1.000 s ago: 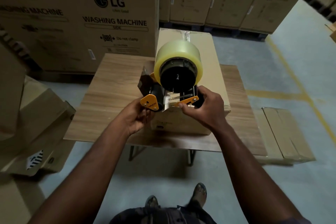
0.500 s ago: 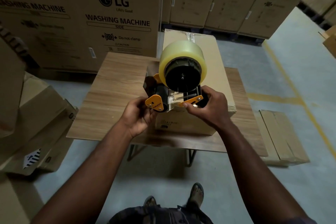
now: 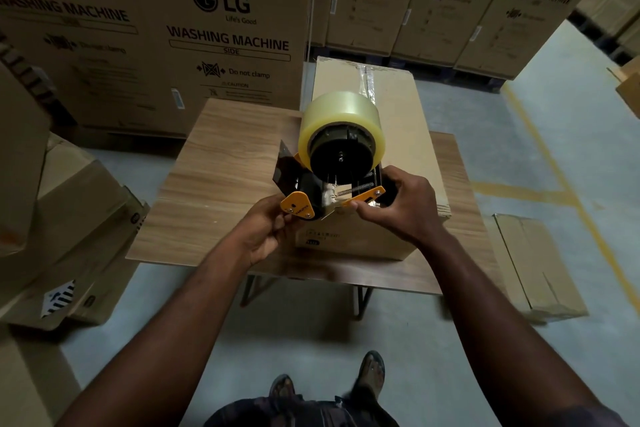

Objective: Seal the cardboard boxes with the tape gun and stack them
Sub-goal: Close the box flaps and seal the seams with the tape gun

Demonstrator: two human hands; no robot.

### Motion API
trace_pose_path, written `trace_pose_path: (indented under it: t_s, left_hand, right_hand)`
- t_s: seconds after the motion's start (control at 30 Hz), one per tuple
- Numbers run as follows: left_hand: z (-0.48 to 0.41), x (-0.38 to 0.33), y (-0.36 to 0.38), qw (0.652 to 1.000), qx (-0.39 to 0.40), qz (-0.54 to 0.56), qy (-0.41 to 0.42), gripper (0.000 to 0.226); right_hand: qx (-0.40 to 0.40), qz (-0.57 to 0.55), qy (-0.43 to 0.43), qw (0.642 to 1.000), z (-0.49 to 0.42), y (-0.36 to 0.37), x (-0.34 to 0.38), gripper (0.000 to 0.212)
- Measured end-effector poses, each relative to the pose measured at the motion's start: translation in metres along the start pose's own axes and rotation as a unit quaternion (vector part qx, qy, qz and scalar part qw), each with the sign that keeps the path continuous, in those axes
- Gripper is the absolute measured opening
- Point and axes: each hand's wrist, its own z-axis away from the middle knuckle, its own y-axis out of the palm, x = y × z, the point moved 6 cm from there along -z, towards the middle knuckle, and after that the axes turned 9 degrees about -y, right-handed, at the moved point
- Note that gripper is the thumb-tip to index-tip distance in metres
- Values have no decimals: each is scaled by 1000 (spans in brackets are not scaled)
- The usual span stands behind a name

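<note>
A black-and-orange tape gun (image 3: pixel 311 191) carrying a fat roll of clear tape (image 3: pixel 341 114) is held at frame centre, roll uppermost, over the near end of a closed brown cardboard box (image 3: pixel 398 135). The box lies on a wooden table (image 3: pixel 221 163), with a tape strip (image 3: pixel 367 80) along its top seam.

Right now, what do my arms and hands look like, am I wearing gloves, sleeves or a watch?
No gloves: the left hand and the right hand are bare, and no watch or wristband shows. Both forearms are uncovered. Only at the bottom right corner does the edge of a dark sleeve show on the right upper arm.
</note>
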Motion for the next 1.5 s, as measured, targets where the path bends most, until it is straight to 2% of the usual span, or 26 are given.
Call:
trace_pose_path:
  t_s: [0.07, 0.17, 0.27, 0.37, 0.5, 0.57, 0.73, 0.87, 1.13, 1.4, 1.5]
  left_hand:
    - [1, 1, -2, 999, 22, 29, -24, 18]
    - [2, 1, -3, 996, 34, 75, -30, 31]
    - [5, 2, -1, 996, 41, 72, -33, 14]
    - [6, 5, 8, 999, 28, 29, -20, 18]
    - [3, 0, 9, 994, -69, -78, 32, 27]
    - [2, -7, 8, 988, -85, -111, 58, 23]
    - [0, -31, 2, 955, -114, -246, 124, 18]
    - [-4, -50, -10, 948, -146, -248, 136, 8]
    - [-25, -36, -7, 944, -161, -247, 150, 11]
    - [-53, -14, -7, 939, -185, -260, 129, 10]
    - [-60, 9, -18, 947, -186, -252, 70, 15]
  right_hand:
    - [12, -9, 6, 1000, 1, 1, -3, 52]
    - [19, -21, 9, 1000, 2, 1, -8, 51]
    - [22, -34, 8, 999, 1, 0, -8, 49]
    - [27, -42, 9, 999, 1, 1, -8, 47]
    - [41, -36, 0, 999, -1, 2, -7, 46]
    - [51, -24, -8, 998, -2, 3, -8, 49]
    - [73, 13, -25, 997, -5, 0, -9, 48]
    - [75, 34, -34, 996, -13, -12, -17, 52]
    - [103, 48, -25, 993, -18, -18, -40, 50]
    - [125, 39, -7, 991, -9, -8, -48, 50]
    - [124, 40, 2, 991, -11, -8, -49, 49]
